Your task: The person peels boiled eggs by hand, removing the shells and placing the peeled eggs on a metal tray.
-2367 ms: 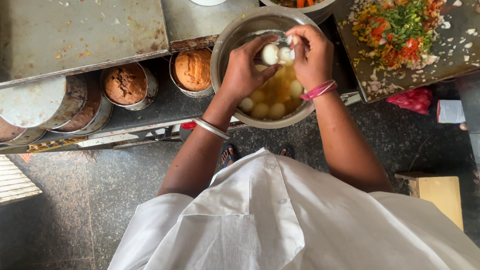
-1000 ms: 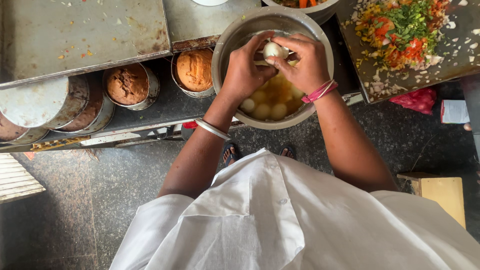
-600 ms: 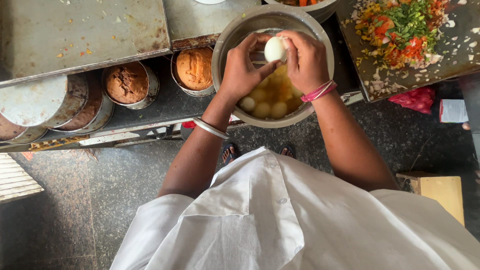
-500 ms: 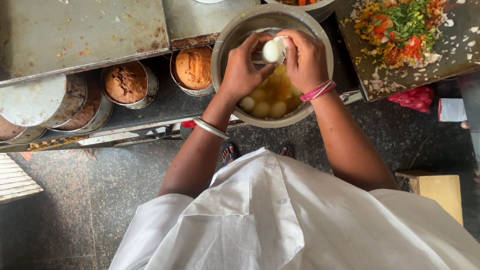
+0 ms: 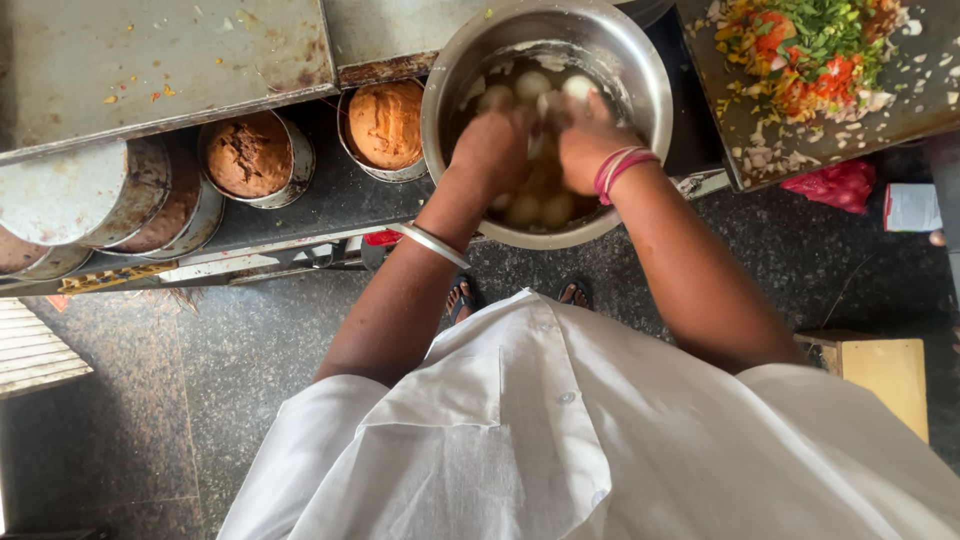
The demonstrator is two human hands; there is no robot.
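Both hands are sunk in the steel bowl: the left hand and right hand curl knuckles-up among pale peeled eggs in cloudy water; whether either grips one I cannot tell. Half a second ago they held one egg above the rim. At 9 o'clock stand tins of brown paste on a dark counter; at 2 o'clock a tray of chopped vegetables. Speckled stone floor lies open below.

Spice tins, chopped vegetables
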